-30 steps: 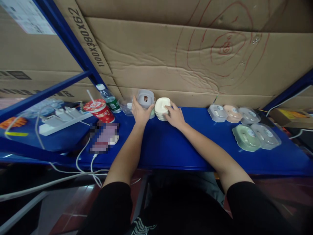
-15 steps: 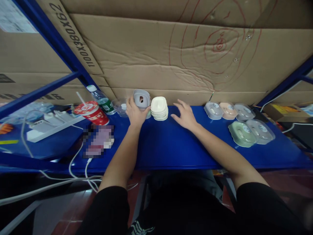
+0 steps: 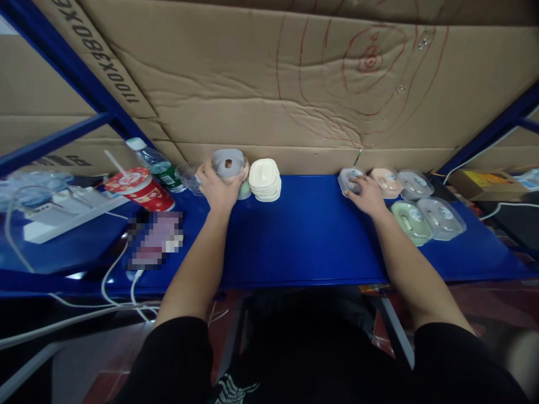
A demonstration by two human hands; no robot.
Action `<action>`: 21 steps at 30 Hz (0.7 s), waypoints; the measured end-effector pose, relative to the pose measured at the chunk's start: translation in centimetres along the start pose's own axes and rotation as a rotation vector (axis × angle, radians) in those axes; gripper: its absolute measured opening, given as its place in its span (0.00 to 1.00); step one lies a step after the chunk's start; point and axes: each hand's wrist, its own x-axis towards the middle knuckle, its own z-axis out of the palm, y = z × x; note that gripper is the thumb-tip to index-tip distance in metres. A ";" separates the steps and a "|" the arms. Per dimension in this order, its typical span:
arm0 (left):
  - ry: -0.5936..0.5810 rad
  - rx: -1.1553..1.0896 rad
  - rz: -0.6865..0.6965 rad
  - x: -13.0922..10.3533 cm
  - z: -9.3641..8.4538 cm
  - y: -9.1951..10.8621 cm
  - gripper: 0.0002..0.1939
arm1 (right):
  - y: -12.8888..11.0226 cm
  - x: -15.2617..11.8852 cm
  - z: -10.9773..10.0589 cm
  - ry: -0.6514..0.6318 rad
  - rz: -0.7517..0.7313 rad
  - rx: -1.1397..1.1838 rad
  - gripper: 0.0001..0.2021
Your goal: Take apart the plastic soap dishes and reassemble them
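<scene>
My left hand (image 3: 221,189) is wrapped around a grey square plastic piece (image 3: 227,161) with a hole in its top, on a small stack with pinkish and pale green pieces under it. Just right of that stands a stack of several cream square lids (image 3: 264,178). My right hand (image 3: 367,193) is at a small grey box with a clear cover (image 3: 348,175), thumb at its front and fingers over its right side. Touching or close by is a peach clear-covered box (image 3: 387,182). Part of the grip is hidden behind the fingers.
More clear-covered boxes, grey (image 3: 415,184), green (image 3: 411,223) and grey (image 3: 442,219), lie at the right. At the left are a clear plastic piece (image 3: 189,177), a water bottle (image 3: 158,167), a red cup with straw (image 3: 141,188) and a power strip (image 3: 71,219). Cardboard (image 3: 219,95) backs the blue table (image 3: 303,241).
My right hand has moved right, from above the bare table to the grey clear-covered box. The left hand stays on the grey piece. The view has shifted slightly.
</scene>
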 end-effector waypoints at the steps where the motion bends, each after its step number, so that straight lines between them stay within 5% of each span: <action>1: -0.007 0.003 -0.006 0.0 0.0 -0.1 0.53 | -0.4 0.0 0.2 0.018 -0.001 0.025 0.31; 7: -0.009 -0.015 -0.003 0.1 0.6 -0.6 0.51 | -1.9 -0.4 1.3 0.071 0.057 0.086 0.37; 11: -0.021 -0.043 0.041 0.6 0.9 -1.5 0.50 | -1.2 0.0 1.4 0.095 0.052 0.188 0.27; 21: -0.008 -0.033 0.032 0.6 1.1 -1.4 0.50 | -3.9 -0.1 -1.1 0.264 0.006 0.281 0.25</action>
